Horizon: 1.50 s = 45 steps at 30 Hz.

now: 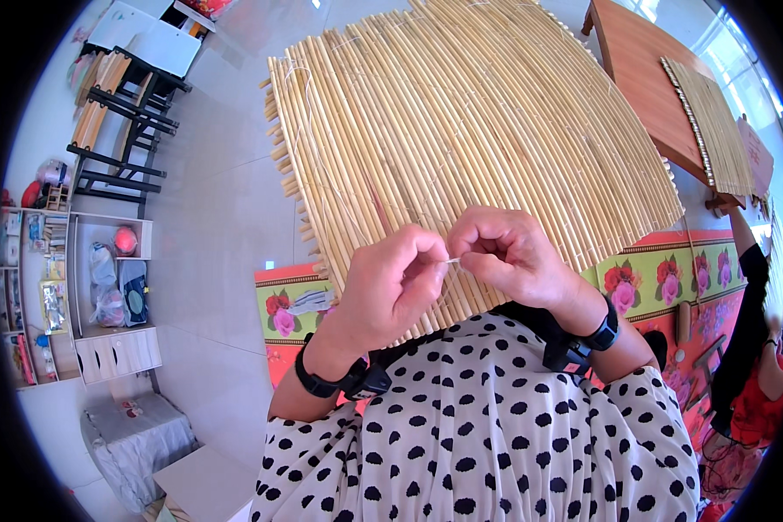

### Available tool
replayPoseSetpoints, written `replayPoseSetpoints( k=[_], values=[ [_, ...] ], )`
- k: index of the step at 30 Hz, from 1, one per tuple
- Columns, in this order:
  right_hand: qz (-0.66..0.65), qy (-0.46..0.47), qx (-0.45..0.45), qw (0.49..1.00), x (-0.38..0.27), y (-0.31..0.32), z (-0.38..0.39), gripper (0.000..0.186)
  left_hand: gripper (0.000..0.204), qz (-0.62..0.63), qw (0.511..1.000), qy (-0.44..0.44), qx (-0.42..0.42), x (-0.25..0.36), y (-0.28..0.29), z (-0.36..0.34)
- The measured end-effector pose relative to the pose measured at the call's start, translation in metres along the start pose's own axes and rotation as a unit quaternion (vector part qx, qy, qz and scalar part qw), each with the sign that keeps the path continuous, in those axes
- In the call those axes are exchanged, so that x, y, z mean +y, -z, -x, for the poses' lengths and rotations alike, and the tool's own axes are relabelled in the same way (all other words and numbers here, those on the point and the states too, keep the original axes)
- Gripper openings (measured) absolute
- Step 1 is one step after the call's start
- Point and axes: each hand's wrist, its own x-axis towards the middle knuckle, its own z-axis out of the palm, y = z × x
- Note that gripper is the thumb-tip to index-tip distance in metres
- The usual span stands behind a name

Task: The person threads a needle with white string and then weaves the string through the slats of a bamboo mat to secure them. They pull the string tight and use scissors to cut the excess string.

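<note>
A large mat of pale reed sticks (pixel 487 104) lies in front of me, tied with thin white strings. Over its near part, my left hand (pixel 396 283) is closed in a pinch on a short white thread (pixel 451 261). My right hand (pixel 509 261) pinches the same thread just to the right, with thumb and curled index finger. The two hands almost meet.
A flowered cloth (pixel 621 287) lies under the mat. Right: a wooden table (pixel 635 96) with a smaller mat (pixel 718 130), and other people, one in red (pixel 757 400). Left: stacked frames (pixel 113 130), shelves (pixel 113 339), a grey covered box (pixel 139 444).
</note>
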Motion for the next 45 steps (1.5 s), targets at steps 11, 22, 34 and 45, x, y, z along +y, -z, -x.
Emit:
replayPoseSetpoints(
  k=[11, 22, 34, 45],
  values=[
    [0.047, 0.011, 0.029, 0.998, 0.004, -0.002, 0.000, 0.009, 0.011, -0.042, 0.999, 0.011, 0.008, -0.003, -0.003, -0.004],
    [-0.022, 0.056, 0.037, 0.997, 0.005, -0.001, 0.001, 0.020, 0.023, 0.373, 0.888, 0.264, -0.051, 0.001, 0.002, 0.001],
    [0.025, 0.046, 0.038, 0.998, 0.002, -0.002, -0.003, 0.018, 0.007, 0.311, 0.923, 0.229, 0.006, -0.014, -0.004, 0.008],
    [0.050, -0.011, 0.052, 0.997, 0.000, -0.004, -0.001, 0.005, 0.008, 0.222, 0.954, 0.200, 0.022, -0.008, -0.008, 0.009]
  ],
)
